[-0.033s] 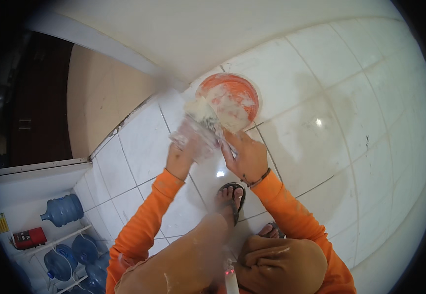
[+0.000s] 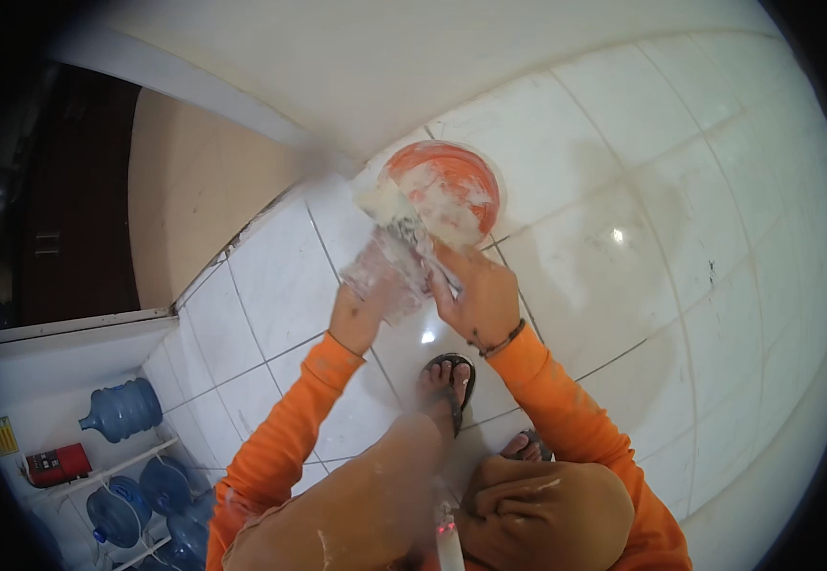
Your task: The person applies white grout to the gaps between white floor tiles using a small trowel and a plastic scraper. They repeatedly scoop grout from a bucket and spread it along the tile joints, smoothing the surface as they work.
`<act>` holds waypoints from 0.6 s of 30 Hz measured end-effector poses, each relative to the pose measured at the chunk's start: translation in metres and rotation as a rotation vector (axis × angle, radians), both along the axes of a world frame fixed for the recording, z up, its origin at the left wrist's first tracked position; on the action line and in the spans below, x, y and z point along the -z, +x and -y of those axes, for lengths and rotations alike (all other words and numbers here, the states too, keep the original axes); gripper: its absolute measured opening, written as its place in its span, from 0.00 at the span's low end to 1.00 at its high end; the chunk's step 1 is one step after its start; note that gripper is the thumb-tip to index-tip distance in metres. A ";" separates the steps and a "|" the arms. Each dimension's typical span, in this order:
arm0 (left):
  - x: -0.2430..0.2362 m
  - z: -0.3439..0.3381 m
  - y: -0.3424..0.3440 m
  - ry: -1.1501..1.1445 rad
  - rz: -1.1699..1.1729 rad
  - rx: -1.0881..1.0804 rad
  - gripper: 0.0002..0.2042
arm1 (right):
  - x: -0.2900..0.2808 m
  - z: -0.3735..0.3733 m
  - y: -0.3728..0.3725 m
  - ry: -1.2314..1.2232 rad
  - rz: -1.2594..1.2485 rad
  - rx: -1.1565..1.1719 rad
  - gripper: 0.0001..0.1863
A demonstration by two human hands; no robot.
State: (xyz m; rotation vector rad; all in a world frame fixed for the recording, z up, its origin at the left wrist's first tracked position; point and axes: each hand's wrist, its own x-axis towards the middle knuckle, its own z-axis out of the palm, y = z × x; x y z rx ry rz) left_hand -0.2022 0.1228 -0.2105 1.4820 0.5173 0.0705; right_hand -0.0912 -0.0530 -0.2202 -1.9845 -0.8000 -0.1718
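Between my hands is a putty knife [image 2: 408,230], its flat blade coated in cream putty [image 2: 382,203] toward the far end. My right hand [image 2: 483,292] is closed round its near end, thumb toward the left hand. Close against the knife's left side is my left hand [image 2: 372,290], smeared with whitish putty and blurred. Its fingers cannot be made out, nor whether it holds something of its own. Just beyond, an orange-red bucket [image 2: 475,171] with putty on its inside stands on the floor; the putty-loaded blade overlaps its near left rim in the view.
White tiles [image 2: 613,285] cover the floor, with a wall [image 2: 413,67] beyond the bucket. A doorway [image 2: 194,181] opens at the far left. Blue water jugs [image 2: 120,409] and a red box [image 2: 58,463] stand at a white rack [image 2: 109,471] lower left. My sandalled foot [image 2: 447,381] is below my hands.
My left hand has shifted slightly right and nearer to me, closer to my right hand. The right hand and the bucket are almost where they were.
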 end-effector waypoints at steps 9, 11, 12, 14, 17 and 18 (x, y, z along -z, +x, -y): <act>-0.026 -0.009 0.020 -0.324 0.163 -0.372 0.20 | -0.012 0.040 -0.017 -0.151 -0.040 -0.050 0.20; -0.028 -0.012 0.025 -0.286 0.155 -0.345 0.20 | -0.016 0.033 -0.027 -0.152 -0.062 -0.091 0.19; -0.028 -0.008 0.024 -0.239 0.137 -0.294 0.21 | -0.019 0.028 -0.028 -0.163 -0.069 -0.076 0.19; -0.025 0.004 0.018 -0.151 0.104 -0.184 0.22 | -0.024 0.019 -0.024 -0.190 -0.080 -0.038 0.19; -0.013 0.015 0.001 0.137 0.065 0.050 0.23 | -0.018 0.005 0.003 0.056 -0.083 0.030 0.18; -0.009 0.015 -0.005 0.126 0.047 0.017 0.23 | -0.019 0.005 0.008 0.107 -0.121 0.027 0.18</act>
